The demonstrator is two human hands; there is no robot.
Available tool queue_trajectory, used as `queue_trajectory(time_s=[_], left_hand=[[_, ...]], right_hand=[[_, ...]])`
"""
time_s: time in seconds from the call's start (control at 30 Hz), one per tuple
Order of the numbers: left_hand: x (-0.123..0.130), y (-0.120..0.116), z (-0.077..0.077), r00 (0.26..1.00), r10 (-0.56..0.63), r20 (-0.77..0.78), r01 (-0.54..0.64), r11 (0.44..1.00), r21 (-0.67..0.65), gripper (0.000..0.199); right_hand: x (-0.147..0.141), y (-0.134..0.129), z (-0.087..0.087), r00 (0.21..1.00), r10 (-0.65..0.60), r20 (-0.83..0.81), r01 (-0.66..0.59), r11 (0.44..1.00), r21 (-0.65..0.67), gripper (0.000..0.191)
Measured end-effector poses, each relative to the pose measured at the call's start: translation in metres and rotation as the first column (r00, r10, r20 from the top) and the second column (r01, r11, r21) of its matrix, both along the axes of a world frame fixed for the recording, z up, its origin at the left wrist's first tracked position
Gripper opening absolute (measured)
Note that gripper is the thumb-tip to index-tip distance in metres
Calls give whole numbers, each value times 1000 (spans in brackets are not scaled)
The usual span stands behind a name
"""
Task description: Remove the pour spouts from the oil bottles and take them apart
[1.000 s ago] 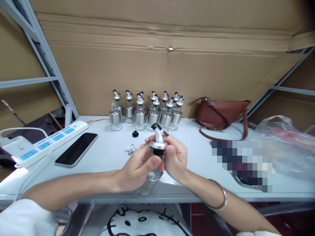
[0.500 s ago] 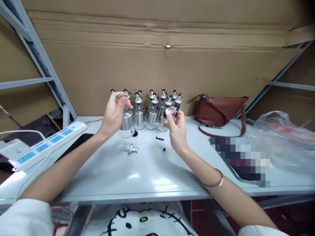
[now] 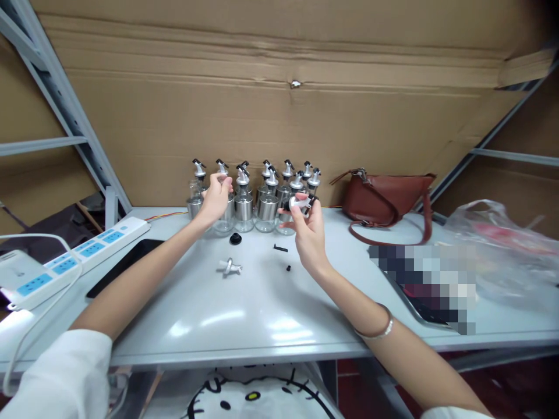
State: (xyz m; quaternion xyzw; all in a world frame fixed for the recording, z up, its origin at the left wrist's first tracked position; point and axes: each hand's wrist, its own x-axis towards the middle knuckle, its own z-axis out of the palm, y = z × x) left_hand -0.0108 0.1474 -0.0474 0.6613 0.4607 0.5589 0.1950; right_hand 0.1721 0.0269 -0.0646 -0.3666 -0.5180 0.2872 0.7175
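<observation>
My left hand (image 3: 217, 196) is closed at the neck of a glass bottle (image 3: 225, 219) with a steel band; its fingers partly hide the neck. In my right hand (image 3: 311, 233) a silver pourer spout (image 3: 299, 203) with black parts is pinched between thumb and fingers. Between the hands stand several matching bottles (image 3: 243, 206) topped with silver and black spouts. On the table below lie a black stopper (image 3: 236, 238), a loose silver spout (image 3: 230, 267), a thin black lever (image 3: 280, 248) and a tiny black cap (image 3: 289, 268).
A white power strip (image 3: 82, 256) and a dark flat device (image 3: 124, 262) lie at left. A brown handbag (image 3: 384, 198), a clear plastic bag (image 3: 502, 250) and a partly blurred-out flat object (image 3: 419, 291) occupy the right. Cardboard (image 3: 279, 116) backs the table.
My left hand has moved the bottle back toward the row of bottles. My right hand keeps the spout, now turned differently. The view has shifted slightly.
</observation>
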Motion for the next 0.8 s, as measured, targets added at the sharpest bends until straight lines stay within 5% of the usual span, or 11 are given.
queue_trajectory(time_s=[0.57, 0.7, 0.8], left_hand=[[-7, 24, -8, 996, 37, -76, -33, 998, 44, 13], [-6, 2, 4, 993, 70, -92, -46, 969, 245, 28], [-7, -34, 17, 976, 90, -198, 20, 868, 496, 23]], right_hand=[[-7, -7, -2, 989, 150, 8, -150, 989, -18, 31], [-4, -6, -3, 990, 133, 56, -133, 991, -14, 32], [0, -3, -2, 972, 113, 206, -116, 993, 6, 33]])
